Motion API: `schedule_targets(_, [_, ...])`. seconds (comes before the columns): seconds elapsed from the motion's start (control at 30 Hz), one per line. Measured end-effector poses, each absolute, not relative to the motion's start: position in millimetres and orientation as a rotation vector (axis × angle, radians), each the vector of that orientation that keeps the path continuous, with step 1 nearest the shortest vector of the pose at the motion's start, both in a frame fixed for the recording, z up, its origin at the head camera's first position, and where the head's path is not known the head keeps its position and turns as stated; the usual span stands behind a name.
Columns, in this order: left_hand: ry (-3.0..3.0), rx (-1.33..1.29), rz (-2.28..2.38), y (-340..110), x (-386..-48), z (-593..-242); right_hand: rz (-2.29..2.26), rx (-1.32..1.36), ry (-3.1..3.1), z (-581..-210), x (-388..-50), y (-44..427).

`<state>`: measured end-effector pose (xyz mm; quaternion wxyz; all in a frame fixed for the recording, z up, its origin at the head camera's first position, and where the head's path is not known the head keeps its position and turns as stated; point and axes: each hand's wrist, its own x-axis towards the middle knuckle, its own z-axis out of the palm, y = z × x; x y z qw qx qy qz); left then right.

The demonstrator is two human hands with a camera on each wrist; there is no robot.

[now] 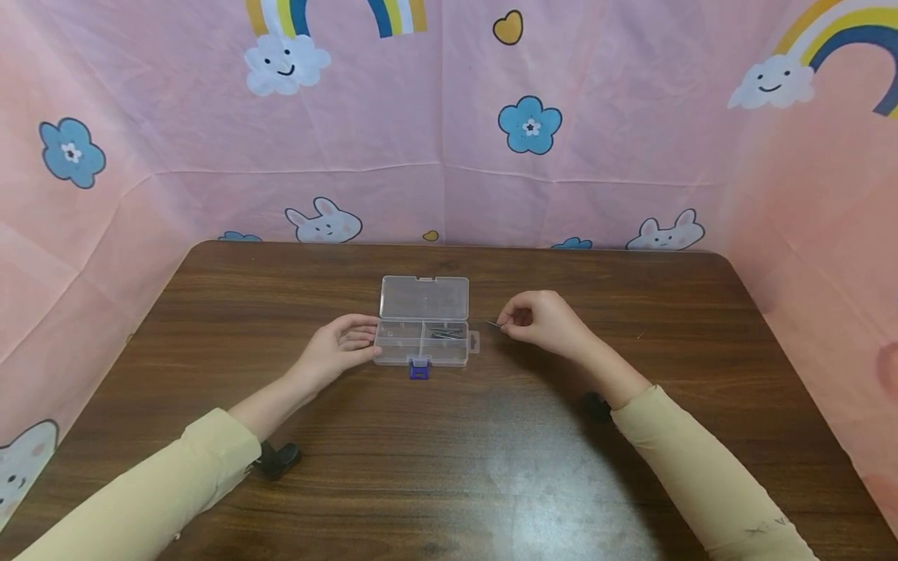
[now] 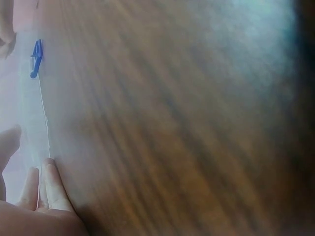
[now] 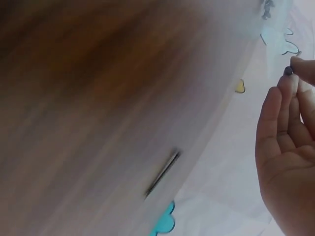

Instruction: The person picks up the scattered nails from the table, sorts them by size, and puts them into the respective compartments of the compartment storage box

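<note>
A clear plastic compartment box lies on the table, its lid raised toward the back. Several thin metal nails lie in its back right compartment. My left hand rests its fingertips and thumb against the box's left end. Just right of the box, my right hand pinches one nail between thumb and fingertip, above the tabletop. The held nail's dark round head shows in the right wrist view.
A loose nail lies on the table right of my right hand. The box has a blue latch at its front and a hanging tab at its right. Patterned pink cloth stands behind the wooden table.
</note>
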<state>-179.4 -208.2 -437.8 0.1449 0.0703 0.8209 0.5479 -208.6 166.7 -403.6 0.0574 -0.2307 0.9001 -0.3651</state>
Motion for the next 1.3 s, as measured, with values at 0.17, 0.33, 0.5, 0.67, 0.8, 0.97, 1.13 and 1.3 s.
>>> schedule_targets(0.17, [2.370, 0.200, 1.573, -207.6, -178.8, -437.4, -1.156, -0.733, 2.677, -400.9, -212.9, 147.5])
schedule_targets(0.33, [2.368, 0.195, 1.579, -207.1, -178.8, -438.0, -1.159, -0.771, 2.655, -400.3, -217.7, 132.6])
schedule_targets(0.5, [2.368, 0.195, 1.586, -207.0, -179.3, -438.9, -1.122, -0.836, 2.671, -400.2, -222.3, 122.0])
schedule_targets(0.67, [2.365, 0.193, 1.587, -207.3, -180.0, -439.9, -1.091, -0.875, 2.665, -401.1, -225.3, 113.8])
schedule_targets(0.8, [2.364, 0.191, 1.591, -207.6, -180.0, -440.5, -1.076, -0.883, 2.649, -403.7, -228.0, 108.2])
schedule_targets(0.97, [2.367, 0.198, 1.599, -207.5, -179.6, -440.4, -1.070, -0.893, 2.628, -406.5, -230.5, 103.0])
schedule_targets(1.13, [2.370, 0.204, 1.601, -207.5, -179.7, -439.8, -1.046, -0.924, 2.634, -408.3, -232.5, 100.0])
schedule_targets(1.3, [2.366, 0.201, 1.605, -207.7, -181.3, -440.3, -0.994, -0.967, 2.662, -409.7, -234.0, 98.3])
